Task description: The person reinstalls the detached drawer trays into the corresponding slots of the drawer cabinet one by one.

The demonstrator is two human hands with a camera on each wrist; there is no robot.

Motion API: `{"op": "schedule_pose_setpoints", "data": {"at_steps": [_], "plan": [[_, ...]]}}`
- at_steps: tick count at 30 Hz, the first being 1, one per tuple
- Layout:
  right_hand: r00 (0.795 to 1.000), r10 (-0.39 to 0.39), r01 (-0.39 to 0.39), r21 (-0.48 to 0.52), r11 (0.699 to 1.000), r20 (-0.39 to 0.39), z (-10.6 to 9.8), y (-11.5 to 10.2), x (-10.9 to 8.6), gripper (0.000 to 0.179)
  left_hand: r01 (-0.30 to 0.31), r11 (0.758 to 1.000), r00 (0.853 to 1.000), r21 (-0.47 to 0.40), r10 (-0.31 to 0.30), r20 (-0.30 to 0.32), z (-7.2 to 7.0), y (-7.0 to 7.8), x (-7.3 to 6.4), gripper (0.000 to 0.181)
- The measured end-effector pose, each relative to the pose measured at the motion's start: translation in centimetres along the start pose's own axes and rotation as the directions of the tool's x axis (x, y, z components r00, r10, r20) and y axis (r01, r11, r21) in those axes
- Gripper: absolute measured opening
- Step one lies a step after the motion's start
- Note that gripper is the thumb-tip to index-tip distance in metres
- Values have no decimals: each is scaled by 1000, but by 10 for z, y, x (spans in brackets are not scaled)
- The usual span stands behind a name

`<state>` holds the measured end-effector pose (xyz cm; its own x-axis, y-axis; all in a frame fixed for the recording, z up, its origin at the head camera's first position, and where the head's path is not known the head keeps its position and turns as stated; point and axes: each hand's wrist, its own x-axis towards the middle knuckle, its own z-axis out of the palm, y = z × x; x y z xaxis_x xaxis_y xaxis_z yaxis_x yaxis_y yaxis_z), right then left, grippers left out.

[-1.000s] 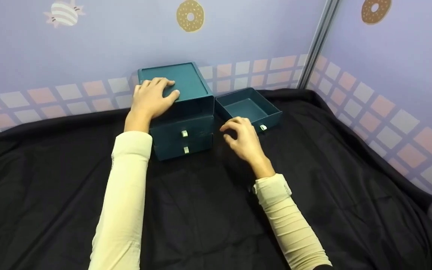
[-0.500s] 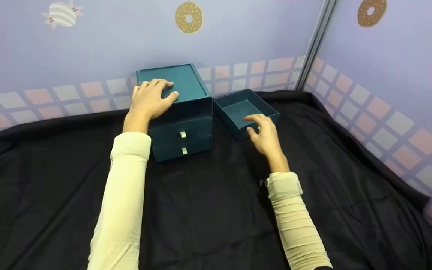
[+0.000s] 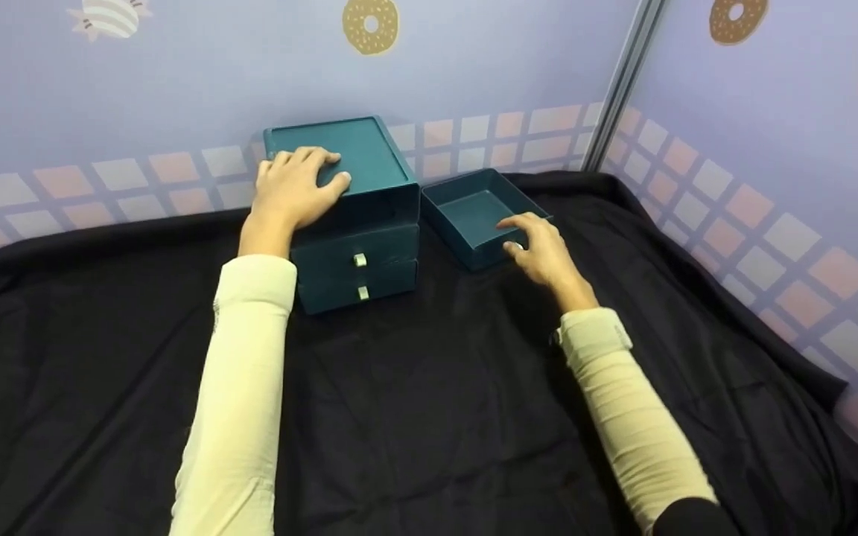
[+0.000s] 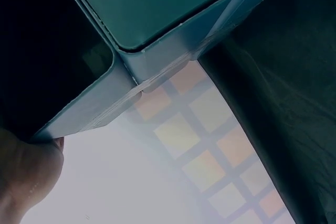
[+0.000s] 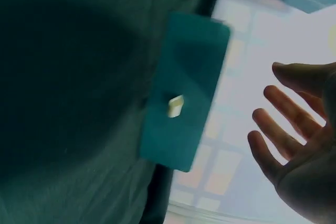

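A teal drawer cabinet (image 3: pixel 354 249) stands against the back wall, its top slot without a drawer and two lower drawers pushed in. My left hand (image 3: pixel 291 190) rests on the cabinet's top with spread fingers; in the left wrist view part of this hand (image 4: pixel 29 171) shows at the cabinet's edge. To the cabinet's right a loose teal drawer (image 3: pixel 466 223) sits on the cloth with nothing inside. My right hand (image 3: pixel 544 249) is at its front, fingers apart and holding nothing. The right wrist view shows the drawer's front (image 5: pixel 186 77) with a pale pull tab (image 5: pixel 175 106), apart from the fingers.
Black cloth (image 3: pixel 429 417) covers the table and bunches up along the walls. A lilac wall (image 3: pixel 235 67) with printed tiles and sweets rises behind, and a second wall (image 3: pixel 786 149) stands on the right. A metal post (image 3: pixel 623 89) joins them.
My right hand has moved right, from beside the cabinet to the loose drawer's front. The left hand stays on the cabinet top. The head view has shifted slightly.
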<state>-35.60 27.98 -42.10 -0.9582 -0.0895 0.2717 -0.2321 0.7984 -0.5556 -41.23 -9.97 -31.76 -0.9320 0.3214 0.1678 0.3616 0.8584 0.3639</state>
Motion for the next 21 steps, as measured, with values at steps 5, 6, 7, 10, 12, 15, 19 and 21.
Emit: {"op": "schedule_pose_setpoints", "data": {"at_steps": [5, 6, 7, 10, 12, 15, 19, 21], "plan": [[996, -23, 34, -121, 992, 87, 3, 15, 14, 37, 3, 1000, 1000, 2, -3, -1, -1, -1, -1, 62], [995, -33, 47, -139, 989, 97, 4, 18, 16, 36, 5, 1000, 1000, 4, -5, -3, -1, -1, -1, 62], [994, -41, 57, -156, 986, 104, 5, 21, 18, 35, 5, 1000, 1000, 8, -5, -5, -2, -1, -1, 62], [992, -60, 80, -190, 978, 111, 10, 28, 22, 31, 6, 1000, 1000, 17, -6, -5, -2, -1, 0, 62], [993, -66, 85, -207, 975, 97, 15, 31, 23, 26, 2, 1000, 1000, 18, -2, -2, -1, -1, 0, 62], [996, -78, 87, -235, 968, 45, 21, 33, 24, 21, -6, 1000, 1000, 15, 6, 1, 0, -2, 0, 62], [994, -105, 94, -280, 955, -22, 28, 29, 26, 28, -7, 1000, 1000, 13, 7, -7, 0, -3, -1, 61], [993, -110, 93, -305, 948, -39, 29, 28, 27, 29, -6, 1000, 1000, 17, 6, -9, 0, -2, 0, 61]]}}
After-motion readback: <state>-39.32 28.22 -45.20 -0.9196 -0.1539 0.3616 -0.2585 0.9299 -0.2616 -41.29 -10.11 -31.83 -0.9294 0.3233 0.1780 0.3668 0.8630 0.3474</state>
